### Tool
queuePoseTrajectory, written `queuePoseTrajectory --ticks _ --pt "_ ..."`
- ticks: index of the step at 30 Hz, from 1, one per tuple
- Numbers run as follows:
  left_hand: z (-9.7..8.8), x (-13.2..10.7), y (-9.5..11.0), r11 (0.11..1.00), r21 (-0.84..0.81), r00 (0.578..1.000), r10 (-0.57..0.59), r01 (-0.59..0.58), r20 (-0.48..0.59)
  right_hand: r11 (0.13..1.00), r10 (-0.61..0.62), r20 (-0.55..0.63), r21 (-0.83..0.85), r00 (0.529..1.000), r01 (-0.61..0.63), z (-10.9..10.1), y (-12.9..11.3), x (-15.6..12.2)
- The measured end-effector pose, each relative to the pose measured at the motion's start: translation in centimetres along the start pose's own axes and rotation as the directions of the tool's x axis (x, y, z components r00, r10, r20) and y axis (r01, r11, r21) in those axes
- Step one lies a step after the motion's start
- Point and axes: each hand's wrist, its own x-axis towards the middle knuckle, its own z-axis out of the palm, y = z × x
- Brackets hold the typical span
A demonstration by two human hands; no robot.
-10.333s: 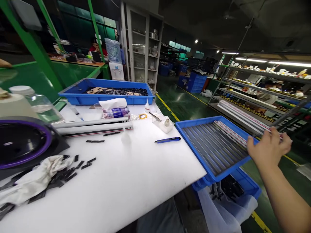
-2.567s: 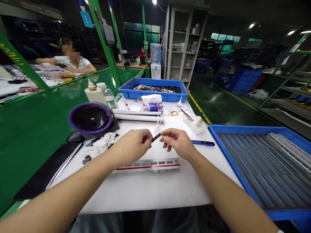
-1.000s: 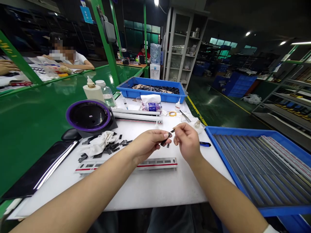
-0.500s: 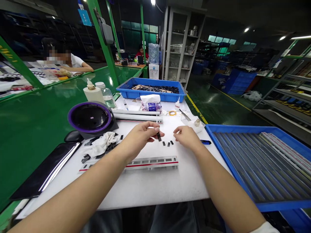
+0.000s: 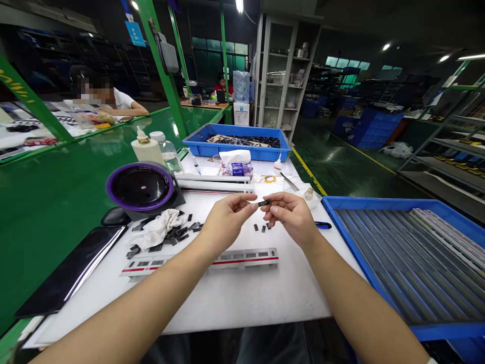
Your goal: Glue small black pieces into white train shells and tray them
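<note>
Between my left hand [image 5: 229,220] and my right hand [image 5: 290,215] is a small black rectangular piece [image 5: 262,203], pinched by the fingers of both above the white table [image 5: 242,298]. Just below my fingers lie a few similar small black pieces [image 5: 263,229]. A white model train car body [image 5: 246,258] with a red stripe and window openings rests nearer to me, partly hidden behind my left forearm. To the left, more black pieces [image 5: 178,234] are heaped beside a crumpled white cloth [image 5: 161,227].
Behind my hands are a blue bin [image 5: 237,150] of black parts, a tissue pack [image 5: 235,164] and another train body [image 5: 212,185]. A purple-rimmed black bowl [image 5: 140,187] stands left. At right, a blue tray [image 5: 379,198] holds long strips; a blue cutter [image 5: 322,225] lies near it.
My right hand has moved left and its fingers have closed on the black piece. My left hand has raised and turned the piece from a steep tilt to nearly level.
</note>
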Motion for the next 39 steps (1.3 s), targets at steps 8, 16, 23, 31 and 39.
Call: queuePoseTrajectory --ticks 8,16,23,31,39 --pt "0.1 -0.9 0.6 0.981 0.191 0.997 0.017 -0.031 0.078 0.999 0.035 -0.075 0.028 0.997 -0.033 0.1 -0.1 0.3" --pt "0.4 -1.0 0.9 0.996 0.023 0.995 -0.084 0.083 0.052 0.867 -0.368 -0.135 -0.407 0.920 0.287 0.4 -0.1 -0.6" --pt "0.2 -1.7 1.1 0.990 0.024 0.989 -0.140 0.139 0.042 0.504 -0.610 0.069 -0.735 0.789 0.454 0.5 0.1 -1.0" --pt "-0.2 -2.2 0.5 0.986 0.103 0.989 -0.140 0.135 0.049 0.419 -0.683 0.037 -0.798 0.730 0.432 0.3 0.3 -0.8" --pt "-1.0 -2.1 0.6 0.968 0.247 0.999 -0.034 0.040 -0.028 0.954 -0.136 -0.129 -0.284 0.982 0.095 1.0 0.5 -0.5"
